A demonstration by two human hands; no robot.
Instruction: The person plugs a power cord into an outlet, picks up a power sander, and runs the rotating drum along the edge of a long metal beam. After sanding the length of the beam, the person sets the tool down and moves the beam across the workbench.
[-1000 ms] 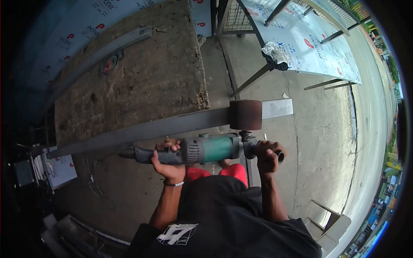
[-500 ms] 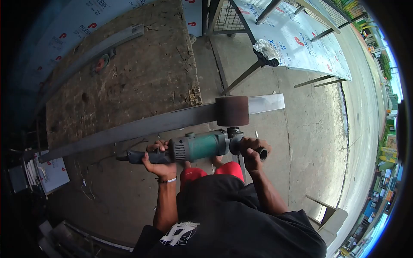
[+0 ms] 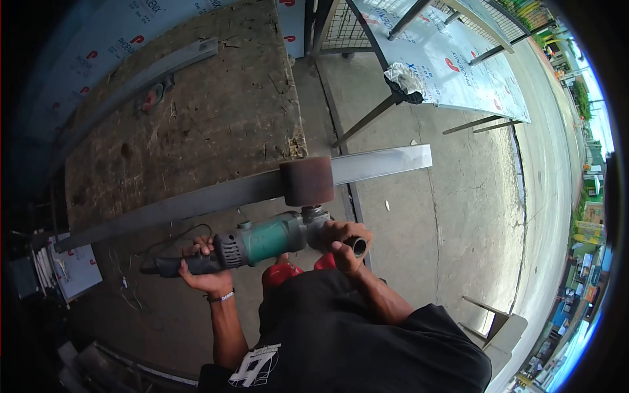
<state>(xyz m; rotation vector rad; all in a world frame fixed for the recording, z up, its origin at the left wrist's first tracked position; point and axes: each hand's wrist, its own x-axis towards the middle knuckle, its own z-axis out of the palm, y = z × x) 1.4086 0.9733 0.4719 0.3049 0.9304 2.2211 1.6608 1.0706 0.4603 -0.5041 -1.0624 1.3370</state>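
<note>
Both of my hands hold a green and grey handheld drum sander (image 3: 268, 238). My left hand (image 3: 208, 275) is wrapped round its black rear handle, from which a cord trails. Farther right, my right hand (image 3: 346, 243) grips the tubular front handle near the gear head. The sander's brown abrasive drum (image 3: 306, 181) lies across a long metal bar (image 3: 386, 162) and appears to touch it; the drum's surface looks blurred. Dull grey to the left of the drum, the bar is bright and shiny on its right. It runs along the wooden table's front edge and sticks out past the right corner.
On the worn wooden table (image 3: 196, 124) lie another metal bar (image 3: 190, 54) and a tool with a reddish disc (image 3: 152, 97). A film-covered metal sheet (image 3: 452, 62) on legs stands at upper right, a crumpled bundle (image 3: 405, 82) at its corner. A cord (image 3: 171, 239) hangs left.
Both hands have moved the drum sander to the left along the bar, and the drum is now near the table's right corner. More of the shiny right end shows.
</note>
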